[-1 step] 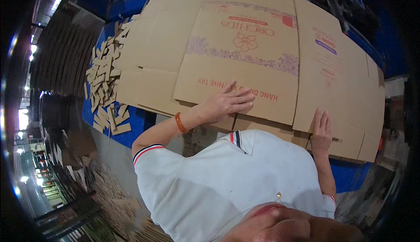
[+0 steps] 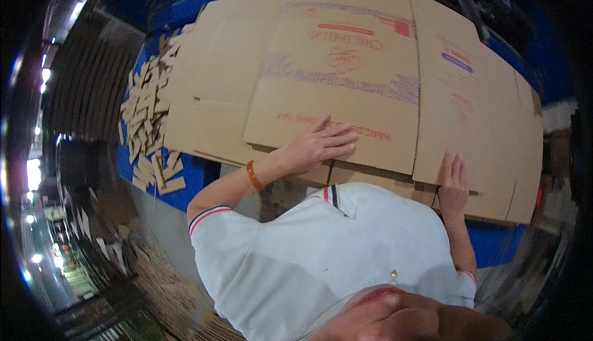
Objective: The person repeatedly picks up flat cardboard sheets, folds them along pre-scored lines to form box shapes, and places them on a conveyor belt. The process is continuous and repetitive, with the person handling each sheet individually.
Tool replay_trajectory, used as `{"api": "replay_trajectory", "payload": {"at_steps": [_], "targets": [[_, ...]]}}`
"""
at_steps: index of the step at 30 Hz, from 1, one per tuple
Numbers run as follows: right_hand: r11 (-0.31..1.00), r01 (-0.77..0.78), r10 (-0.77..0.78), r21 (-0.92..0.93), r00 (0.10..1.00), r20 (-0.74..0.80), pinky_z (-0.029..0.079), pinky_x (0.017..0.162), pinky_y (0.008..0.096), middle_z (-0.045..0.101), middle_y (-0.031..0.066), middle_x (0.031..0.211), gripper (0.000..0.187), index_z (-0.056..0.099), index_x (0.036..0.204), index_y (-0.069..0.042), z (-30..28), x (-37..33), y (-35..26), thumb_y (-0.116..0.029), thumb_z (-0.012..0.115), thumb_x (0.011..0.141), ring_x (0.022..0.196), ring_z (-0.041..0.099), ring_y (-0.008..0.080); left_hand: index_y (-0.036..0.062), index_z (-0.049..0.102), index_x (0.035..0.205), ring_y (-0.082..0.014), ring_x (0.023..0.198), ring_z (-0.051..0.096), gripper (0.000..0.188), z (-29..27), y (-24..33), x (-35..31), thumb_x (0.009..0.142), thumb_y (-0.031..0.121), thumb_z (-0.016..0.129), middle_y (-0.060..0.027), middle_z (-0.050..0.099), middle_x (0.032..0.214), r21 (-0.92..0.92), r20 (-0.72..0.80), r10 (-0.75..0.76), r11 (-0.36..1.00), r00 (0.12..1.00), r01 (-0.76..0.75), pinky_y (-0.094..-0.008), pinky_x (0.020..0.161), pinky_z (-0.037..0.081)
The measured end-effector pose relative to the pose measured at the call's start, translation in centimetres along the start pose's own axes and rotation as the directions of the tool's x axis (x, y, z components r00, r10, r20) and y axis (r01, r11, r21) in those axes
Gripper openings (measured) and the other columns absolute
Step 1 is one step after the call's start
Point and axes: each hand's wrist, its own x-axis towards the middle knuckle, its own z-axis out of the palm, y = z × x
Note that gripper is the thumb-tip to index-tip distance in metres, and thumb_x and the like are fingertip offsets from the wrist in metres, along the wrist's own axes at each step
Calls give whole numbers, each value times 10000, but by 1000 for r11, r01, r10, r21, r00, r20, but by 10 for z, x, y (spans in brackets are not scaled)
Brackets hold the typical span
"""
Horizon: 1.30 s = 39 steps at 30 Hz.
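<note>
A large flattened cardboard box [image 2: 340, 45] lies before me, printed with a red flower and purple bands. My left hand [image 2: 324, 145] rests flat near the front edge of its middle panel, fingers stretched out over the red print. On that wrist is an orange bangle [image 2: 253, 175]. Over at the right, my right hand [image 2: 454, 183] lays its straight fingers on the front edge of the side panel [image 2: 475, 125]; its thumb is mostly hidden. Neither hand grips anything that I can see. More plain cardboard sheets [image 2: 213, 75] spread out to the left, partly beneath the printed panel.
Many small cardboard strips [image 2: 148, 112] are heaped on the blue table [image 2: 194, 180] at the left. Dark machinery [image 2: 475, 8] stands beyond the far edge. Stacked dark material [image 2: 80, 88] rises at the far left, with cardboard scraps on the floor below.
Both hands stay in the same places on the cardboard. The whole view has only shifted very slightly and blurred.
</note>
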Motion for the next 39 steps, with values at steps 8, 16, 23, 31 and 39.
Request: {"api": "replay_trajectory", "payload": {"at_steps": [8, 16, 23, 31, 39], "targets": [[985, -145, 153, 94, 985, -80, 456, 917, 407, 536, 221, 1186, 448, 525, 1220, -64, -15, 12, -17, -220, 525, 800, 1100, 534, 360, 127, 553, 1262, -270, 1350, 367, 573, -7, -12, -9, 705, 11, 622, -82, 460, 1408, 56, 25, 1, 998, 1000, -2, -546, 1117, 209], [736, 322, -159, 595, 937, -311, 315, 1031, 559, 463, 160, 1353, 457, 523, 1243, -103, -24, 23, -48, -305, 510, 832, 1266, 408, 388, 11, 435, 1356, -305, 1278, 449, 563, -49, -1, 57, 826, 87, 608, -172, 466, 1380, -271, 138, -259, 919, 956, 288, -432, 1054, 346], [362, 447, -158, 818, 894, -419, 334, 1052, 500, 471, 181, 1347, 361, 566, 1178, -87, -1, 50, -38, -278, 511, 876, 1295, 406, 342, -51, 420, 1335, -254, 1076, 588, 505, -13, -88, 208, 947, 253, 532, -171, 569, 1233, -916, 17, -642, 298, 766, 270, -319, 916, 473], [290, -584, 650, 758, 702, 291, 407, 959, 478, 549, 248, 1186, 375, 568, 1122, 38, 83, 181, 115, -252, 503, 895, 1126, 510, 413, -20, 577, 1123, -221, 930, 617, 318, -45, -119, 338, 938, 237, 545, -117, 635, 1090, -894, 325, -769, -60, 550, 445, -341, 805, 508], [315, -618, 611, 721, 713, 344, 508, 813, 480, 651, 253, 1005, 435, 681, 946, 35, 65, 235, 150, -335, 458, 894, 990, 623, 397, -60, 501, 1181, -217, 973, 603, 317, -75, -59, 337, 939, 141, 539, -124, 614, 1111, -921, -103, -722, 329, 685, 209, -340, 822, 498]]}}
